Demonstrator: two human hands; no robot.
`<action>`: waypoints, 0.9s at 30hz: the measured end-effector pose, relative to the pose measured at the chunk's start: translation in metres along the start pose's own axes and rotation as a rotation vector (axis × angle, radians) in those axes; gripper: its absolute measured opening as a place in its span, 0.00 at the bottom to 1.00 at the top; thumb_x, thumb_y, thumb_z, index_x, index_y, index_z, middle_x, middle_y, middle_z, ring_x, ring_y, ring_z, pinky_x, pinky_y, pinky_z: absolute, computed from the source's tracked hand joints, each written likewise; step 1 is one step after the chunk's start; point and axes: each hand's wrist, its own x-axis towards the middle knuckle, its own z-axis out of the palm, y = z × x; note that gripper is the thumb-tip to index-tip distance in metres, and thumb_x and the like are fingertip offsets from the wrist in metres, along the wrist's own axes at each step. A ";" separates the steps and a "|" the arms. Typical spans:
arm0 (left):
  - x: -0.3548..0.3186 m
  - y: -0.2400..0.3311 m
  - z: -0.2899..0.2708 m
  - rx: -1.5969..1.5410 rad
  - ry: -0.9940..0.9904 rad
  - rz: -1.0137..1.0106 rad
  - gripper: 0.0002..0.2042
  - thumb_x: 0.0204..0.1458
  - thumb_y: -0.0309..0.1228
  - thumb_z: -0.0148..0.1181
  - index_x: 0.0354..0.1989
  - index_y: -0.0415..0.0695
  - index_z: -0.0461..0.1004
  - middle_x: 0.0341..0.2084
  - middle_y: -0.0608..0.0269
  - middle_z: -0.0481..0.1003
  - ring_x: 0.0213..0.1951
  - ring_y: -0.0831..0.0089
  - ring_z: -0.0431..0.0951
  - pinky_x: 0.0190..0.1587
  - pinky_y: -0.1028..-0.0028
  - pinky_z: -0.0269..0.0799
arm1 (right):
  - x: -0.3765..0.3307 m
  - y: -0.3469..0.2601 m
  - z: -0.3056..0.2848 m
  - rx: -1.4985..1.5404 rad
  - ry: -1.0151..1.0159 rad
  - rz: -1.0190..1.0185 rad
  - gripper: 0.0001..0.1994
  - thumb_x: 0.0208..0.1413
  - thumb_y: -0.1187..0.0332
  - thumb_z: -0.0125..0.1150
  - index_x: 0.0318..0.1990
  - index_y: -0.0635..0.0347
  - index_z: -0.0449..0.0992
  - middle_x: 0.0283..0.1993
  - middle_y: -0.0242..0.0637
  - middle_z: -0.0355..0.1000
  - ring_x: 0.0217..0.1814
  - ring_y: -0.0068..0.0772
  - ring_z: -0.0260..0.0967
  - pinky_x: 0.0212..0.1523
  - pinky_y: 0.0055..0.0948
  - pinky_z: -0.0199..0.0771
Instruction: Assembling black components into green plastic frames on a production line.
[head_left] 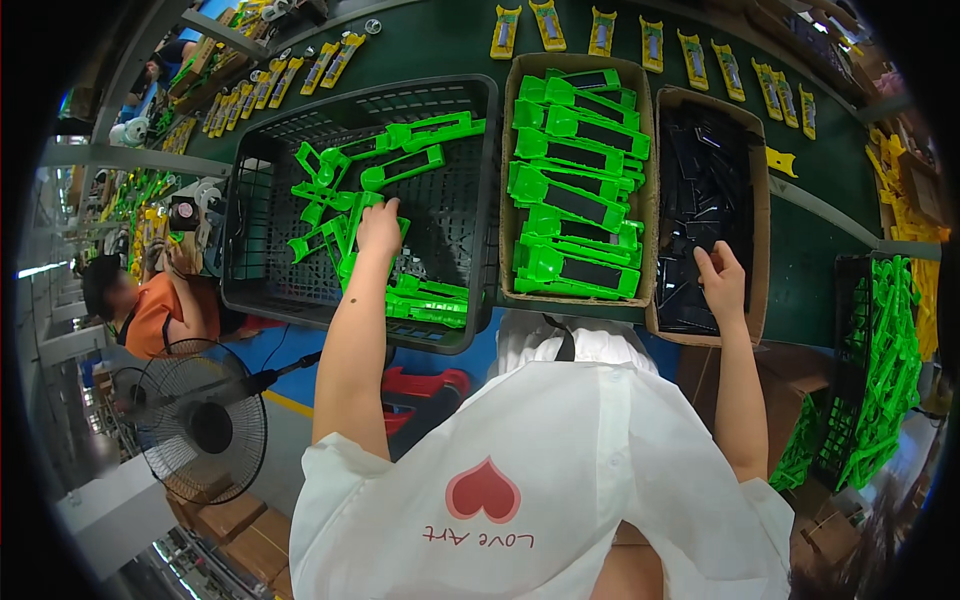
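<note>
My left hand [379,235] reaches into a black plastic crate [270,290] on the left, its fingers closed on a green plastic housing [367,204]. Other long green housings [405,167] lie loosely around it in the crate. On the right, my right hand [724,285] is inside a cardboard box [757,240] of glossy black panels [686,205]. Its thumb and fingers are bent together at a black panel; their tips are partly hidden. Between the hands, a second cardboard box [508,180] holds stacked green housings [580,195] with dark panels in them.
Yellow parts [601,33] stand in a row along the far side of the green table [440,50]. A fan [208,425] is at the lower left, near a person in orange [165,315]. Another crate [845,370] with green parts stands at the right.
</note>
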 end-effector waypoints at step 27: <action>-0.043 0.008 0.012 -0.436 -0.245 0.220 0.20 0.42 0.40 0.59 0.39 0.39 0.69 0.46 0.42 0.63 0.49 0.50 0.63 0.49 0.63 0.60 | -0.018 -0.052 0.026 0.662 -0.253 0.266 0.06 0.49 0.69 0.57 0.31 0.61 0.68 0.21 0.27 0.66 0.20 0.14 0.59 0.21 0.13 0.60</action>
